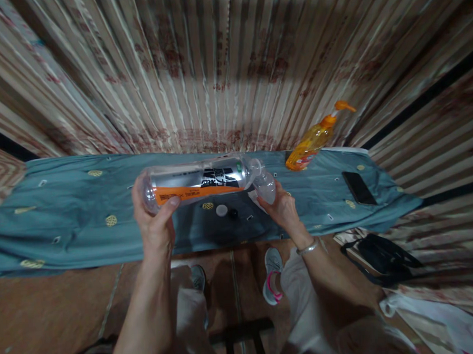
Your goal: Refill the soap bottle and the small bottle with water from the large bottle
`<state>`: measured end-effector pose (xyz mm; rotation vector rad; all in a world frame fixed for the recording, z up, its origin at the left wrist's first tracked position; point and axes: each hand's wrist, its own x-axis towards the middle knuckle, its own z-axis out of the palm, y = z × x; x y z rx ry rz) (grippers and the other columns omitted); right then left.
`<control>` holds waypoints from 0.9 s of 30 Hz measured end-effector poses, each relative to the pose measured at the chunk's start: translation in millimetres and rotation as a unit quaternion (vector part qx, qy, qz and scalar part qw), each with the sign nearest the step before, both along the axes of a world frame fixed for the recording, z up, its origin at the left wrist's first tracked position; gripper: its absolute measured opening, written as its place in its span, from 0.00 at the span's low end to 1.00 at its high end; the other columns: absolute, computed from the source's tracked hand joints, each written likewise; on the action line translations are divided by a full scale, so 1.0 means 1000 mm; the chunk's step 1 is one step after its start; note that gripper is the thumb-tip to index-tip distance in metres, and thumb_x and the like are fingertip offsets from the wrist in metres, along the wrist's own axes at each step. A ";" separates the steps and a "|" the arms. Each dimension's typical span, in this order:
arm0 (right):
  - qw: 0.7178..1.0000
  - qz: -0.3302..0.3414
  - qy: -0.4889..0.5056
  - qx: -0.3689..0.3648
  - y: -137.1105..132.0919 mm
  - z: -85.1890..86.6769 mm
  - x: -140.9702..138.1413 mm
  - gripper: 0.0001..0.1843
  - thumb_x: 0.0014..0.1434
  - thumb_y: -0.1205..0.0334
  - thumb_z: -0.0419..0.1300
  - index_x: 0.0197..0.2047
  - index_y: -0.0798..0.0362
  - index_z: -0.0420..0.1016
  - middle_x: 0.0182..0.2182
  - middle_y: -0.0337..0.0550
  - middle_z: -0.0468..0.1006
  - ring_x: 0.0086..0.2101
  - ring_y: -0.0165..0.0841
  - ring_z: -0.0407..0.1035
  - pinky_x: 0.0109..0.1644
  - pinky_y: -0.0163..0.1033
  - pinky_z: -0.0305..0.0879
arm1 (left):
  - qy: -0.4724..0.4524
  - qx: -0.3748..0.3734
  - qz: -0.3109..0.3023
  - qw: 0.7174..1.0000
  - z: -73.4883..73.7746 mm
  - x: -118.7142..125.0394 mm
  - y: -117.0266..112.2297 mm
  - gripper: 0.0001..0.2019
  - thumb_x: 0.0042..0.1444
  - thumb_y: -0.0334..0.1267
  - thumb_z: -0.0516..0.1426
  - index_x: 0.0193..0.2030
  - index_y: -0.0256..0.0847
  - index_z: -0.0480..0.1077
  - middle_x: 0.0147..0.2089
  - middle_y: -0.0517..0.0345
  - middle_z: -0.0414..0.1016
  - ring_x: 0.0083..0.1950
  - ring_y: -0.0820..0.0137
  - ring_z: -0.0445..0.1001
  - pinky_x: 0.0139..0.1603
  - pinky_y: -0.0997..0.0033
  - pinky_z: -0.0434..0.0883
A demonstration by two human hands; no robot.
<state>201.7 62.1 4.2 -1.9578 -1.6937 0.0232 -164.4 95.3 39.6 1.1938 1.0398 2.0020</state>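
Note:
My left hand (156, 223) is wrapped round the base end of a large clear plastic bottle (221, 179) with a silver, black and orange label. The bottle lies nearly level above the table, its uncapped-looking neck pointing right. In my right hand (282, 209) is a small clear plastic container (265, 186), closed in by the fingers. The bottle's mouth meets or almost meets this container; whether they touch I cannot tell. Below the bottle, a white round cap (221, 210) and a small black round piece (233, 213) rest on the cloth.
A teal patterned cloth (75, 206) covers the narrow table. An orange pump bottle (310, 144) stands at the back right, and a black phone (358, 188) lies farther right. Pleated curtains (215, 67) hang behind. On the floor at right is a black bag (383, 256).

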 end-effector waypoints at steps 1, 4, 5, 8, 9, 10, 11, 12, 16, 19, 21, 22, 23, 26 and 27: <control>1.000 0.001 0.002 0.001 0.000 0.000 0.000 0.46 0.77 0.36 0.72 0.82 0.62 0.79 0.54 0.67 0.99 0.50 0.58 0.95 0.52 0.50 0.88 | 0.005 0.000 0.001 1.000 0.000 0.000 0.000 0.53 0.46 0.65 0.89 0.78 0.59 0.81 0.85 0.48 0.82 0.90 0.34 0.77 0.99 0.23 0.65; 1.000 0.002 0.003 0.002 0.000 -0.001 0.001 0.45 0.77 0.36 0.73 0.82 0.62 0.79 0.53 0.67 0.99 0.50 0.59 0.95 0.52 0.51 0.89 | 0.024 0.002 0.004 1.000 -0.001 -0.001 0.000 0.53 0.49 0.67 0.88 0.79 0.60 0.79 0.86 0.47 0.80 0.91 0.33 0.76 0.99 0.20 0.64; 1.000 0.003 0.003 0.001 0.000 -0.001 0.001 0.45 0.77 0.37 0.73 0.82 0.62 0.79 0.53 0.67 0.99 0.50 0.59 0.95 0.52 0.51 0.89 | 0.031 0.003 0.003 1.000 -0.001 -0.001 0.000 0.53 0.50 0.68 0.88 0.80 0.61 0.79 0.87 0.48 0.80 0.92 0.33 0.75 0.99 0.20 0.65; 1.000 0.001 0.001 -0.005 -0.001 0.001 0.001 0.45 0.77 0.37 0.73 0.82 0.62 0.79 0.54 0.68 0.99 0.51 0.59 0.95 0.53 0.51 0.88 | 0.046 0.002 -0.005 0.999 -0.002 -0.003 0.000 0.50 0.55 0.67 0.86 0.81 0.62 0.78 0.87 0.48 0.80 0.91 0.35 0.76 0.98 0.22 0.67; 1.000 0.001 0.000 -0.006 -0.001 0.001 0.000 0.46 0.77 0.36 0.73 0.82 0.62 0.78 0.53 0.68 0.98 0.51 0.59 0.95 0.53 0.50 0.88 | 0.045 0.002 -0.006 0.999 -0.002 -0.003 0.000 0.50 0.55 0.65 0.86 0.81 0.61 0.78 0.86 0.48 0.80 0.91 0.35 0.77 0.98 0.22 0.68; 1.000 0.001 -0.002 -0.006 -0.001 0.002 0.000 0.46 0.77 0.35 0.73 0.82 0.63 0.78 0.53 0.68 0.98 0.50 0.58 0.95 0.52 0.50 0.88 | 0.041 0.003 -0.005 0.999 -0.003 -0.003 0.001 0.51 0.54 0.64 0.87 0.81 0.60 0.78 0.86 0.48 0.81 0.90 0.35 0.78 0.97 0.21 0.68; 1.000 0.002 -0.003 -0.006 -0.001 0.002 0.000 0.46 0.77 0.34 0.72 0.82 0.62 0.79 0.53 0.68 0.98 0.50 0.58 0.95 0.52 0.50 0.88 | 0.033 0.005 -0.004 0.999 -0.003 -0.003 0.001 0.52 0.52 0.62 0.87 0.81 0.58 0.78 0.85 0.47 0.81 0.89 0.36 0.78 0.97 0.21 0.68; 1.000 0.003 -0.004 -0.005 -0.001 0.002 0.000 0.46 0.78 0.34 0.72 0.82 0.62 0.79 0.52 0.68 0.98 0.49 0.58 0.95 0.51 0.49 0.87 | 0.024 0.008 -0.002 1.000 -0.003 -0.003 0.001 0.53 0.50 0.61 0.88 0.80 0.57 0.79 0.84 0.47 0.82 0.88 0.36 0.79 0.97 0.21 0.68; 1.000 0.002 -0.008 -0.001 -0.001 0.002 -0.001 0.45 0.78 0.35 0.71 0.81 0.62 0.79 0.51 0.67 0.99 0.48 0.57 0.95 0.50 0.49 0.87 | 0.003 0.008 -0.012 1.000 -0.001 0.000 0.001 0.51 0.51 0.61 0.88 0.79 0.58 0.80 0.84 0.50 0.82 0.89 0.37 0.78 0.99 0.24 0.66; 1.000 0.002 -0.015 0.004 -0.001 0.002 -0.001 0.44 0.78 0.36 0.72 0.80 0.62 0.80 0.51 0.67 0.99 0.48 0.57 0.95 0.50 0.48 0.87 | -0.010 0.007 -0.014 1.000 0.001 0.001 0.000 0.51 0.49 0.60 0.89 0.79 0.58 0.80 0.85 0.50 0.82 0.89 0.37 0.78 0.99 0.24 0.65; 1.000 0.002 -0.017 0.006 -0.001 0.003 -0.001 0.44 0.78 0.35 0.72 0.80 0.62 0.80 0.50 0.67 0.99 0.47 0.57 0.95 0.49 0.48 0.87 | -0.016 0.009 -0.010 1.000 0.001 0.002 0.001 0.53 0.46 0.58 0.90 0.78 0.57 0.80 0.84 0.49 0.82 0.88 0.36 0.78 0.98 0.23 0.66; 1.000 0.002 -0.015 0.007 -0.001 0.003 -0.001 0.44 0.78 0.35 0.71 0.80 0.62 0.80 0.50 0.67 0.99 0.47 0.57 0.95 0.49 0.48 0.87 | -0.015 0.008 -0.006 1.000 0.001 0.002 0.001 0.53 0.45 0.58 0.90 0.78 0.56 0.80 0.84 0.48 0.82 0.88 0.36 0.78 0.98 0.22 0.65; 1.000 0.001 -0.013 0.009 -0.001 0.003 -0.002 0.45 0.78 0.34 0.71 0.80 0.63 0.80 0.50 0.67 0.99 0.47 0.57 0.95 0.49 0.49 0.87 | -0.013 0.007 -0.003 1.000 0.001 0.001 0.001 0.54 0.45 0.58 0.90 0.78 0.55 0.80 0.84 0.47 0.82 0.88 0.36 0.78 0.98 0.22 0.65; 1.000 -0.002 -0.008 0.017 -0.001 0.005 -0.004 0.46 0.79 0.33 0.70 0.81 0.62 0.80 0.48 0.65 0.99 0.46 0.57 0.94 0.49 0.49 0.87 | 0.003 0.000 -0.009 1.000 0.002 -0.001 0.000 0.53 0.49 0.61 0.89 0.79 0.56 0.78 0.85 0.47 0.81 0.90 0.36 0.76 0.98 0.23 0.66; 1.000 -0.003 -0.007 0.019 -0.001 0.005 -0.004 0.45 0.79 0.32 0.70 0.81 0.62 0.80 0.48 0.64 0.99 0.46 0.57 0.94 0.49 0.49 0.87 | 0.010 -0.002 -0.016 1.000 0.003 -0.001 -0.001 0.51 0.51 0.62 0.88 0.79 0.57 0.78 0.86 0.48 0.80 0.91 0.36 0.76 0.98 0.24 0.66</control>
